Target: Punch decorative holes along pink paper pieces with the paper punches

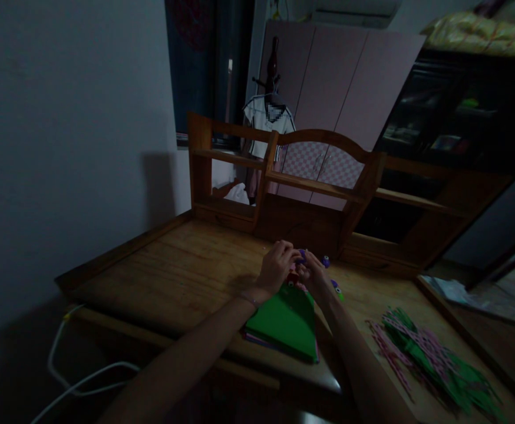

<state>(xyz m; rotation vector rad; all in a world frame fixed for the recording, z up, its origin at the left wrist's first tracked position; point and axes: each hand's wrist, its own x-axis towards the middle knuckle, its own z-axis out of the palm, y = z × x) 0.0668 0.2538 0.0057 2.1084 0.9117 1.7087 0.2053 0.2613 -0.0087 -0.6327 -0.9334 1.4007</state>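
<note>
My left hand (279, 263) and my right hand (312, 274) meet above the far end of a green-topped stack of flat sheets (284, 323). The fingers of both close on a small purple piece (301, 255), mostly covered by them. Below it, between the hands, shows a small red piece (291, 278) with a white eye-like dot. Some pink bits lie or hang beside it, partly hidden. Just past my right hand stands a small purple piece with an eye-like dot (326, 261). Nearer, by my right wrist, is a purple and green piece (337, 290).
On the wooden desk (164, 265), a pile of green and pink chain-like strips (434, 356) lies at the right. A wooden shelf unit (310, 182) rises along the back edge. A white cable (58, 365) hangs off the front left. The room is dim.
</note>
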